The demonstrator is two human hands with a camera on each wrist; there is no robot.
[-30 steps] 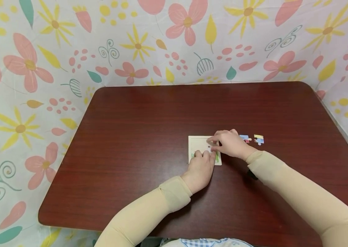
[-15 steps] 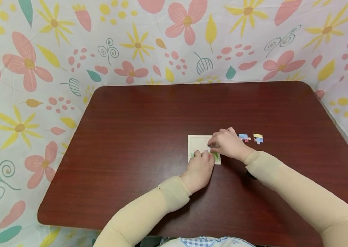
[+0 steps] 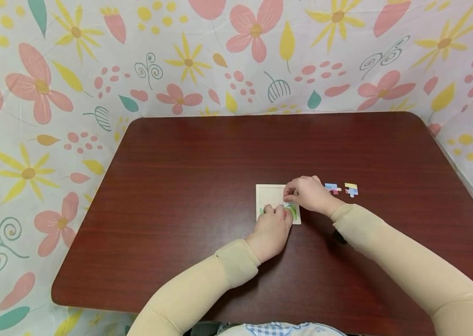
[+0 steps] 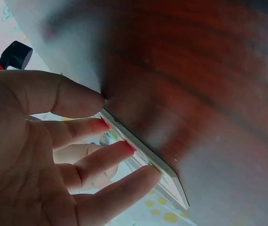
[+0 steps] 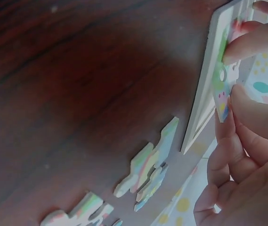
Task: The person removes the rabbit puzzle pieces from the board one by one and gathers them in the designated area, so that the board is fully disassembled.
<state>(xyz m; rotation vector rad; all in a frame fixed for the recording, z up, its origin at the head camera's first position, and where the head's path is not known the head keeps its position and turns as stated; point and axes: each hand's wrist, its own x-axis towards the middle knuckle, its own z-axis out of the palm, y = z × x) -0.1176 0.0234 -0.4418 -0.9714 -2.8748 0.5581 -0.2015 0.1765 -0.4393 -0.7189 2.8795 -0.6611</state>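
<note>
I find the right hand [image 3: 309,193] pinching a piece [image 5: 221,107] over the board [image 3: 258,198], just beyond the straight-fingered left hand [image 3: 271,233].

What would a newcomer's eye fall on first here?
Probably the white backdrop printed with pink and yellow flowers, across the top of the head view, behind the dark reddish-brown table. Next, near the table's middle, the pale square puzzle tray: the left hand touches it while the right hand pinches a multicoloured flat jigsaw piece there. Loose multicoloured jigsaw pieces lie to its right.
</note>
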